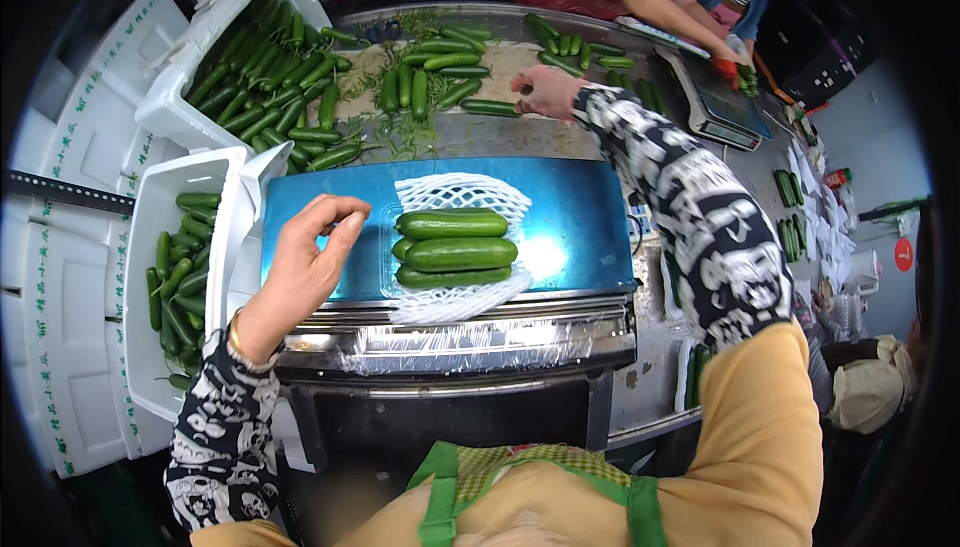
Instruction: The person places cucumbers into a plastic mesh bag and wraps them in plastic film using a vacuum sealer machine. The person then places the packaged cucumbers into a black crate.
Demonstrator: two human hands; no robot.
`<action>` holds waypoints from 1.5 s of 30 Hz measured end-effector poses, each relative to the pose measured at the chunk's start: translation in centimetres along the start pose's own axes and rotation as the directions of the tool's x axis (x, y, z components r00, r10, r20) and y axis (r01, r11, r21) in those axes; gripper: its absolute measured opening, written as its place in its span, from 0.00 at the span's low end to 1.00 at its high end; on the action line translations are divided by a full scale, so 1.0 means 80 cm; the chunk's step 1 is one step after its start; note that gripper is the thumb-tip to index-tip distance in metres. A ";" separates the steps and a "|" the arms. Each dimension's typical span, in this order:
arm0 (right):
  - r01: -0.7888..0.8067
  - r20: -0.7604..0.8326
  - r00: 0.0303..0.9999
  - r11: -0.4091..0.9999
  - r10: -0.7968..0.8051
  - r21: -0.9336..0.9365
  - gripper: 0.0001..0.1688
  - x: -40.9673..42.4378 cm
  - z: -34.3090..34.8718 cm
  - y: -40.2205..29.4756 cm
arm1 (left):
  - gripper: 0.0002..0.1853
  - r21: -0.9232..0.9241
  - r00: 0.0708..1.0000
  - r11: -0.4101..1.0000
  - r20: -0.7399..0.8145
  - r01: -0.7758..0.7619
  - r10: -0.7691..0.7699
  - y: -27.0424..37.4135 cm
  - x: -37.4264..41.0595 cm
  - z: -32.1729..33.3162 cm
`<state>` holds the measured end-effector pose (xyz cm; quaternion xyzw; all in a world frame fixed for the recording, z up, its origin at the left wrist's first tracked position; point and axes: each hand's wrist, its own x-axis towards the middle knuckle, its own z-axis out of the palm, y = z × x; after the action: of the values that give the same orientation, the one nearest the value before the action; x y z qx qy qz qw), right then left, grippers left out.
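Several cucumbers (461, 253) lie side by side and stacked in a clear plastic tray on white foam netting (465, 187), which rests on a blue-surfaced wrapping machine (577, 232). My bare left hand (319, 247) hovers just left of the tray, thumb and fingers apart, holding nothing. Beyond the machine my right hand (551, 92), in a reddish thin glove, reaches over the metal table with fingers curved. Its fingertips are at the right end of a single cucumber (489, 107); whether they grip it cannot be told. More cucumbers (420, 89) lie in groups nearby.
Two white foam boxes (169, 108) (225, 247) of cucumbers stand at left. A roll of cling film (480, 344) runs along the machine's front. A scale (709, 108) stands at upper right. Beyond it, a co-worker's red-gloved hand (726, 73) holds cucumbers, near another person. Small cucumber bundles (787, 188) lie farther right.
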<state>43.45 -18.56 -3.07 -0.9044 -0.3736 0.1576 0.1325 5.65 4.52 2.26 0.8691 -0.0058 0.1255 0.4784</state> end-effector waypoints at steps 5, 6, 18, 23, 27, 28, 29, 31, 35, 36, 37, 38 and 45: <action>-0.101 0.037 0.991 0.907 0.127 -0.409 0.34 0.114 0.077 0.019 | 0.08 0.002 0.998 0.999 -0.042 0.054 -0.054 0.001 -0.029 -0.005; -0.104 0.055 0.988 0.895 0.142 -0.434 0.32 0.136 0.091 0.032 | 0.08 0.015 0.997 0.998 -0.044 0.064 -0.063 0.003 -0.034 -0.006; -0.026 0.086 0.993 0.868 0.079 -0.496 0.24 0.082 0.073 0.014 | 0.13 0.113 0.994 0.988 0.023 -0.106 0.104 0.034 -0.043 0.007; 0.229 0.048 0.972 0.973 -0.230 0.030 0.20 -0.060 -0.009 -0.052 | 0.22 0.237 0.965 0.938 0.001 -0.253 0.261 0.031 -0.035 0.026; 0.243 -0.122 0.968 0.936 -0.219 0.253 0.19 -0.202 -0.022 -0.084 | 0.27 0.368 0.915 0.844 0.055 -0.391 0.400 0.034 -0.015 0.049; 0.325 -0.239 0.936 0.897 -0.259 0.300 0.21 -0.227 -0.011 -0.087 | 0.26 0.401 0.911 0.826 0.061 -0.396 0.408 0.036 -0.012 0.052; 0.288 -0.216 0.950 0.898 -0.224 0.333 0.23 -0.254 -0.013 -0.101 | 0.26 0.434 0.908 0.808 0.065 -0.399 0.414 0.039 -0.011 0.052; 0.272 -0.278 0.945 0.881 -0.170 0.387 0.23 -0.309 -0.009 -0.132 | 0.24 0.459 0.882 0.774 0.048 -0.437 0.470 0.045 -0.010 0.055; 0.275 -0.387 0.911 0.909 -0.142 0.313 0.23 -0.368 0.021 -0.152 | 0.17 0.505 0.849 0.724 0.031 -0.469 0.528 0.050 -0.033 0.064; 0.279 -0.400 0.907 0.898 -0.130 0.341 0.23 -0.376 0.029 -0.157 | 0.15 0.538 0.837 0.687 0.065 -0.488 0.543 0.049 -0.045 0.069; 0.327 -0.458 0.875 0.890 -0.158 0.317 0.23 -0.379 0.039 -0.157 | 0.15 0.538 0.826 0.664 0.115 -0.519 0.552 0.051 -0.053 0.074; 0.332 -0.482 0.864 0.884 -0.145 0.329 0.24 -0.382 0.045 -0.161 | 0.16 0.548 0.835 0.660 0.144 -0.514 0.531 0.053 -0.061 0.080; 0.401 -0.606 0.694 0.908 -0.388 -0.122 0.29 -0.363 0.050 -0.214 | 0.09 0.778 0.838 0.489 0.085 -0.393 0.538 0.049 -0.077 0.112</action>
<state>11.55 -27.14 4.79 -0.8025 -0.4929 -0.1754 0.2868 1.04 -5.76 -0.41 0.9381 -0.1465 0.3138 0.0068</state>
